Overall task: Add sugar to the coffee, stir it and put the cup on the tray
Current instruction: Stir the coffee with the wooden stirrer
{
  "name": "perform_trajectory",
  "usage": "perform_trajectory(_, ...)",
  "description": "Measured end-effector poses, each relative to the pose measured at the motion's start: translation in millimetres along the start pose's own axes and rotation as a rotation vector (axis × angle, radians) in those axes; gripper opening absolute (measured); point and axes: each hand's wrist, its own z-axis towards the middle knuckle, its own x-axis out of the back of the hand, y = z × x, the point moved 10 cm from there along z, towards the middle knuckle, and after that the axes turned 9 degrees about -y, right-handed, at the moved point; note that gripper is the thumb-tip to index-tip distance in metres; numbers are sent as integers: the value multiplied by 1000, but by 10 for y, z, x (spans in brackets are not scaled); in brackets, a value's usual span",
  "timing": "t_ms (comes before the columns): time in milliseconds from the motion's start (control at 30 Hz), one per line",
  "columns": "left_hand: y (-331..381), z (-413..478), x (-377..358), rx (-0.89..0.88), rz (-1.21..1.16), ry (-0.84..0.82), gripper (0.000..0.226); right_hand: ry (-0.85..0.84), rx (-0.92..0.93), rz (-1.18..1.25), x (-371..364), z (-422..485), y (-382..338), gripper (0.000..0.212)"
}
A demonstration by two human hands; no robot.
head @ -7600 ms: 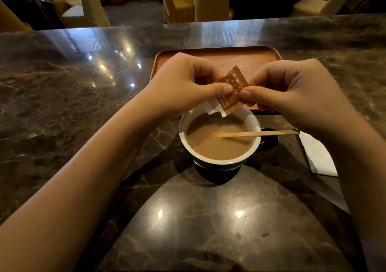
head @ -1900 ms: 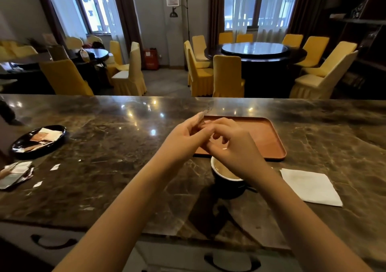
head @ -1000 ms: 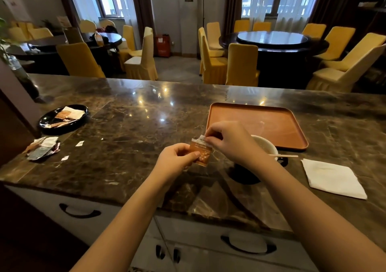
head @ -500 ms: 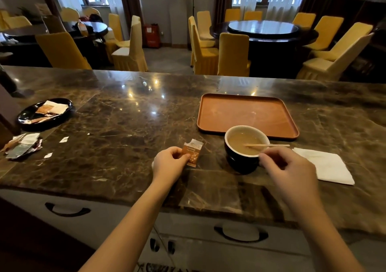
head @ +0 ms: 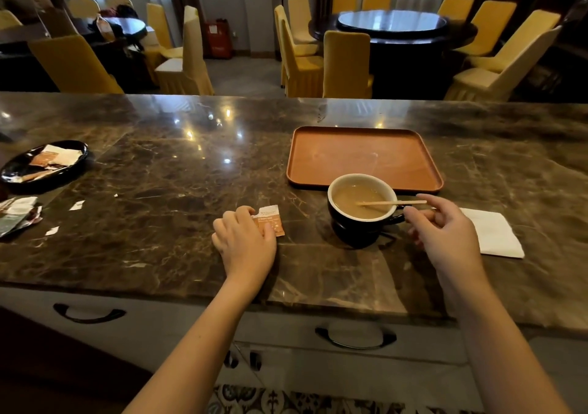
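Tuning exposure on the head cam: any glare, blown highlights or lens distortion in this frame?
Head view: small ceiling-light glints speckle the marble counter left of the tray; windows at top are blown out; wide-angle bending curves the counter's near edge and stretches both forearms; cup, stirrer, left hand and right hand are evenly lit and fairly sharp.
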Motion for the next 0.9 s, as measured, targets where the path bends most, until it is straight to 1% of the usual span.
perform_trajectory(67,88,-51,34,-61,32,33,31,-28,11,45,-27,22,-22,27)
perform_trajectory(133,290,-142,51,-233,17,61,25,-41,31,62,-42,38,-60,22)
perform_trajectory(167,414,-198,33,-340,-7,46,24,-41,39,69,-46,44,-80,20)
perform_trajectory(200,527,-254,-10,-434,-30,3,26,-43,45,77,-54,50,-104,19)
perform_trajectory(267,678,-360,-171,-537,-33,-151,34,-69,62,93,-95,60,-169,18)
perform_trajectory(367,716,-485,-506,-588,102,-389,50,-168,107,55,-226,67,-294,18)
perform_trajectory(400,716,-523,-591,-606,171,-443,53,-200,136,15,-270,61,-345,18)
perform_trajectory(467,709,-558,-677,-625,273,-494,56,-239,210,-79,-333,48,-446,19)
perform_trajectory(600,650,-555,-705,-613,368,-515,59,-295,294,-191,-352,26,-550,18)
perform_trajectory(700,606,-566,-712,-608,397,-528,59,-334,340,-251,-306,14,-610,17)
perform_trajectory(833,577,-547,-708,-592,386,-497,63,-256,373,-350,-142,50,-640,18)
perform_trajectory(900,570,-544,-700,-590,387,-460,71,-200,379,-365,-82,84,-628,19)
